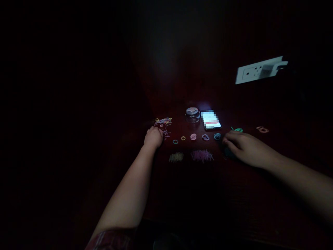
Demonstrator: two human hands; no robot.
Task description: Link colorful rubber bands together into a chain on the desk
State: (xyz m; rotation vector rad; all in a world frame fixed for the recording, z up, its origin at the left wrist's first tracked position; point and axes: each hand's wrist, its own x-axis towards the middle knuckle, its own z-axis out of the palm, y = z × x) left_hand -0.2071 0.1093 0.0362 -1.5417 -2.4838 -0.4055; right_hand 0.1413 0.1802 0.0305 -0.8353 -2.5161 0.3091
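Observation:
My left hand (154,136) rests on the dark table with its fingers curled down, against the near side of a mixed pile of small coloured elastic bands (163,121). Its fingertips are hidden, so what they hold, if anything, does not show. Farther right, my right hand (239,143) is closed, thumb and fingers drawn together low over the table, just right of some teal bands (217,136). A green band (237,130) lies just behind it. Whether anything sits between its fingers I cannot make out. A dark patch beneath that hand is too dim to name.
Between my hands lie a small dark ring (175,141), a yellow ring (183,138), pink bands (193,136) and lilac bands (205,137). Nearer are yellowish (176,157) and purple-pink piles (202,155). Behind stand a lidded jar (193,116) and lit phone (211,119); orange bands (262,130) lie right.

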